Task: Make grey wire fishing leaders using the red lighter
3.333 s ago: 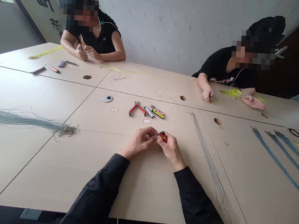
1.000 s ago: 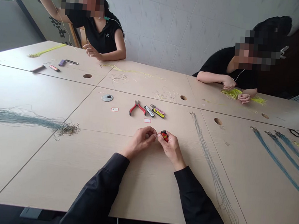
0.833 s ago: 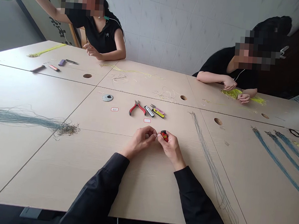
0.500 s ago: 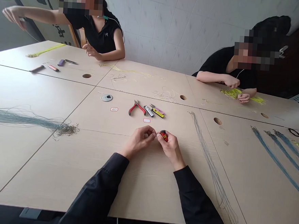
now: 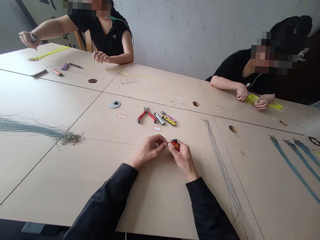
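Note:
My right hand point(image 5: 184, 159) is closed round a red-and-black lighter point(image 5: 176, 145), its thumb and finger pinched together beside my left hand. My left hand point(image 5: 149, 151) is closed in a pinch, its fingertips almost meeting those of the right. A thin thread point(image 5: 114, 142) runs across the table to it from the left, where a bundle of grey-blue cords point(image 5: 25, 127) with metal clasps at its end lies. What sits between the fingertips is too small to make out. To the right of my hands stretches a thinner bundle of grey cords point(image 5: 222, 164).
Beyond my hands lie red-handled pliers point(image 5: 146, 115), a white lighter point(image 5: 159, 119), a yellow lighter point(image 5: 168, 121) and pink thread snips point(image 5: 169, 117). Blue cord bundles point(image 5: 296, 173) rest at the right. Two people sit across the table, with yellow cords point(image 5: 251, 99) by the right one's hands.
My hands stay almost still. The left person's outstretched hand has come down and inward toward the table. The right person's hand has shifted slightly left over the yellow cords.

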Tool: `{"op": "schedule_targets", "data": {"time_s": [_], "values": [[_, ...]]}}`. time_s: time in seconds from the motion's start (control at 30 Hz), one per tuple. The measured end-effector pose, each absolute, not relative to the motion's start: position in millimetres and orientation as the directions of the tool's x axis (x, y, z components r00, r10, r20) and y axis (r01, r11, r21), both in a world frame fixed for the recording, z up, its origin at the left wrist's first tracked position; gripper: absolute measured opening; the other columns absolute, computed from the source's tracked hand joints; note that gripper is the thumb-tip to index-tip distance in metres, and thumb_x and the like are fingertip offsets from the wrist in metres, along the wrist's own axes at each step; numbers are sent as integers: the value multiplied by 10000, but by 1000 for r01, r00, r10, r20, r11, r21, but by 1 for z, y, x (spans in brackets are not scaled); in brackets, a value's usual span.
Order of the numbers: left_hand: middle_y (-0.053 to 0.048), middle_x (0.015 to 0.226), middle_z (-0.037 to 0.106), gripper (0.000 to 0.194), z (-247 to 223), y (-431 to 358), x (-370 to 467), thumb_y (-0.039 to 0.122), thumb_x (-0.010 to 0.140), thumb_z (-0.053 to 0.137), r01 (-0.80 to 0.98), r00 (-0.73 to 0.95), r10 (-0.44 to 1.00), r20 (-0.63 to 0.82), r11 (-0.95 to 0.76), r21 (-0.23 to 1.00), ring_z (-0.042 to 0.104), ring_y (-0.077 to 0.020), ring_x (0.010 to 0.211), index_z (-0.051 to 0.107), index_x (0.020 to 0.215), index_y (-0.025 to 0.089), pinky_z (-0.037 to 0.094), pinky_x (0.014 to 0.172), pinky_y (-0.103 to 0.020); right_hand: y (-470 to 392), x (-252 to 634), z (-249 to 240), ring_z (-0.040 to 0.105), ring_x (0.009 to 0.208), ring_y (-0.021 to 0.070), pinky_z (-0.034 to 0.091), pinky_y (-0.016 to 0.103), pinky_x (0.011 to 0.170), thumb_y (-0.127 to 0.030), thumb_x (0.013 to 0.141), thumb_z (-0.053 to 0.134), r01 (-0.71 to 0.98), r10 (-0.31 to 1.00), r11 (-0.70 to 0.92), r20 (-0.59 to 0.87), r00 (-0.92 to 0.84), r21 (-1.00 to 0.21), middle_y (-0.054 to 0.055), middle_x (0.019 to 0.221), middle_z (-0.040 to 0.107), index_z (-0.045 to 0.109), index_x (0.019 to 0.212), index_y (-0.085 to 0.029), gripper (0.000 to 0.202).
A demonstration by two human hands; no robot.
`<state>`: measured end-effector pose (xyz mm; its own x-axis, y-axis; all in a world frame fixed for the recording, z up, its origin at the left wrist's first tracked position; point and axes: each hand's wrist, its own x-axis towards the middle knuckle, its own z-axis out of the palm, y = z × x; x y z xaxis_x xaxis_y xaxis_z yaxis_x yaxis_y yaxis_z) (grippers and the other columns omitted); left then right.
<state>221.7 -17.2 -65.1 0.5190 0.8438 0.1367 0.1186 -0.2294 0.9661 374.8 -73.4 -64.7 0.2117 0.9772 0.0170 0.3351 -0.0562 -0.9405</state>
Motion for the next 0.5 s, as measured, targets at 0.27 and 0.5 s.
{"op": "schedule_targets", "data": {"time_s": [0.27,0.5], "values": [[-7,758,622,161,-63,-17,221,286,847,560,128,515,845,141,-238,963,497,-91,619,613,803,141,383,565,-208,-73,375,-66,350,589,112,311,230,544,-443,836,581,328,977,-49,23,211,-944,-34,632,408,566,756,-165,290],[9,735,572,150,-64,-18,221,281,848,546,117,533,839,110,-201,973,424,-68,566,586,813,141,348,525,-199,-74,375,-66,365,602,116,329,231,559,-472,848,579,325,980,-29,37,197,-945,-27,655,429,565,781,-168,312]]}}
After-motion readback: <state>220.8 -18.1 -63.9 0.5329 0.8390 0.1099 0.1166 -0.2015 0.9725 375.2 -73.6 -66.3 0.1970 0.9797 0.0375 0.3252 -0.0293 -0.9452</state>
